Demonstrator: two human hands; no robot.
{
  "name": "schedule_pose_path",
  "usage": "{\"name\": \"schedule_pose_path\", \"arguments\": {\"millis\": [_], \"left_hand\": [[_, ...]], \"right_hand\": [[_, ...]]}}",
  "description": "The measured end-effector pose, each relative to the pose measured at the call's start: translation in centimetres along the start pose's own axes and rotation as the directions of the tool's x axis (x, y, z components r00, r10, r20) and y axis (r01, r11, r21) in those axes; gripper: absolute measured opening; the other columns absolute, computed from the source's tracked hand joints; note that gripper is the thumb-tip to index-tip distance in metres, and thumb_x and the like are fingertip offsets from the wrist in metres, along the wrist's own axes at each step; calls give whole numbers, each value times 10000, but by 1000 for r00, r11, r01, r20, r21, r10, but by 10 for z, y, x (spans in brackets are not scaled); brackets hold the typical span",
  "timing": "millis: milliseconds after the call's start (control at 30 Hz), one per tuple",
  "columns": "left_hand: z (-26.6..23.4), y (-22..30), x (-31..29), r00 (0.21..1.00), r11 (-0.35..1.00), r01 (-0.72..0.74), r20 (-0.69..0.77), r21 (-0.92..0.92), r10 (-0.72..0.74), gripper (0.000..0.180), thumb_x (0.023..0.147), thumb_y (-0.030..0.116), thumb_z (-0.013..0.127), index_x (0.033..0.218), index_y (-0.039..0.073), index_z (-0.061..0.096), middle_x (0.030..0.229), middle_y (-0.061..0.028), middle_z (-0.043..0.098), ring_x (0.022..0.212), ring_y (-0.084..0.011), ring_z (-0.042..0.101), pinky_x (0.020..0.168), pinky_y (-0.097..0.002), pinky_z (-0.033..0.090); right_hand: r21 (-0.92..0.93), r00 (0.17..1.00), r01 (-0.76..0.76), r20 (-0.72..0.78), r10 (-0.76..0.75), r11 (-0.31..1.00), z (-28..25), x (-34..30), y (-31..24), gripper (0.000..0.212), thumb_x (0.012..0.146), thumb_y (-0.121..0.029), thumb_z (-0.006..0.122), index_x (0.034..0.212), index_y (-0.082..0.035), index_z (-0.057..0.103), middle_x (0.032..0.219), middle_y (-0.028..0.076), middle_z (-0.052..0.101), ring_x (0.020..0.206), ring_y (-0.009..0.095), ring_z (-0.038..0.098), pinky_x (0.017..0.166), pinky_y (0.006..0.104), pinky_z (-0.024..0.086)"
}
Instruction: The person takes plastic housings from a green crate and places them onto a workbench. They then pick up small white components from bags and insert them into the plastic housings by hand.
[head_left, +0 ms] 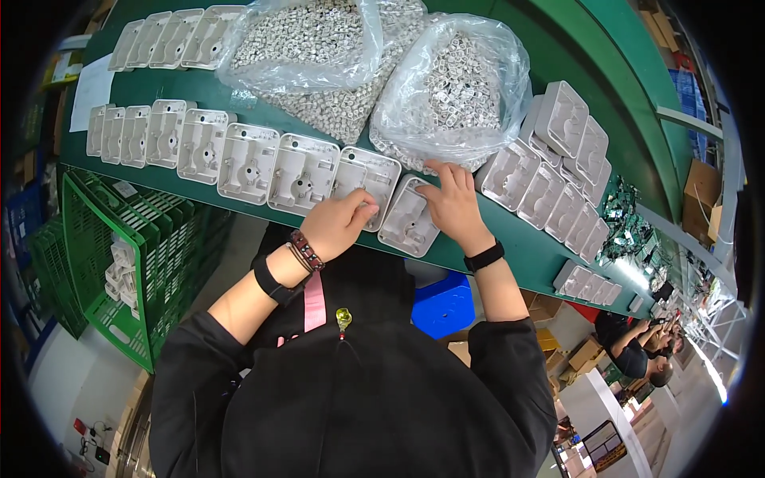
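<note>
A row of light grey plastic housings [303, 177], open side up, runs along the near edge of the green table. My left hand [339, 223] is closed in a pinch over one housing [381, 171]; what the fingertips hold, if anything, is too small to name. My right hand [457, 209] has its thumb at the rim of a tilted housing [408, 223] beside it. Its fingers stretch toward small white plastic parts [464, 92] in a clear bag [510, 68], thumb and fingers apart. Part of the tilted housing is hidden by this hand.
A larger clear bag [299, 78] of similar parts lies on the green table [275, 119]. More housings [171, 40] line the far left, and others are stacked [562, 119] at right. Dark circuit boards [629, 219] lie beyond. A green crate [103, 295] stands at lower left.
</note>
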State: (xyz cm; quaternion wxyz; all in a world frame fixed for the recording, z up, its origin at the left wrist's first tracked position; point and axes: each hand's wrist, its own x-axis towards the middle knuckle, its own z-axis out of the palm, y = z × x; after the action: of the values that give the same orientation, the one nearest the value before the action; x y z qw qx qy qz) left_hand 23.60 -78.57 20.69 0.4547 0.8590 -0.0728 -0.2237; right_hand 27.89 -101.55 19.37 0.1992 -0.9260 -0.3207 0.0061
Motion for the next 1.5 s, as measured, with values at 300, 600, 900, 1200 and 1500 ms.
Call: {"name": "schedule_pose_path", "arguments": {"millis": [300, 600, 900, 1200, 1500], "left_hand": [[7, 7, -2, 976, 700, 201, 74, -686, -207, 554, 929, 514, 199, 977, 60, 513, 623, 14, 498, 459, -45, 389, 411, -173, 295], [-1, -3, -2, 935, 479, 318, 188, -818, -301, 541, 929, 511, 205, 914, 64, 509, 603, 26, 460, 434, -48, 371, 381, -188, 272], [-8, -18, -5, 942, 423, 333, 277, -843, -191, 224, 930, 301, 437, 864, 92, 482, 547, 53, 391, 418, -23, 307, 371, -173, 206], [11, -38, -1, 962, 903, 1, -245, -429, -118, 215, 863, 274, 537, 960, 83, 543, 564, -75, 561, 423, -183, 528, 411, -292, 403], [4, -32, -4, 973, 939, 165, -205, 302, -105, 365, 814, 283, 562, 1104, 72, 496, 579, -96, 601, 521, -272, 597, 480, -372, 471]], "right_hand": [[685, 969, -227, 88, 230, 693, 2, 15, -102, 164, 720, -83, 631, 868, -63, 564, 863, 94, 519, 825, 291, 512, 688, 362, 409], [678, 906, -309, -3, 423, 667, 7, 29, -108, 203, 721, 20, 612, 910, -36, 562, 809, 84, 530, 732, 267, 553, 621, 309, 446], [671, 951, -165, -85, 296, 723, 11, 33, -80, 151, 709, 41, 634, 837, -23, 585, 789, 73, 568, 699, 205, 561, 672, 267, 434], [526, 995, 63, 34, -96, 848, 19, 67, -45, 150, 673, -19, 651, 806, -60, 595, 797, 62, 577, 713, 214, 551, 641, 295, 422], [-67, 856, 443, 329, -400, 894, 47, 108, -18, 134, 682, -152, 543, 787, -117, 619, 1021, 11, 540, 950, 169, 495, 783, 294, 378]]}}
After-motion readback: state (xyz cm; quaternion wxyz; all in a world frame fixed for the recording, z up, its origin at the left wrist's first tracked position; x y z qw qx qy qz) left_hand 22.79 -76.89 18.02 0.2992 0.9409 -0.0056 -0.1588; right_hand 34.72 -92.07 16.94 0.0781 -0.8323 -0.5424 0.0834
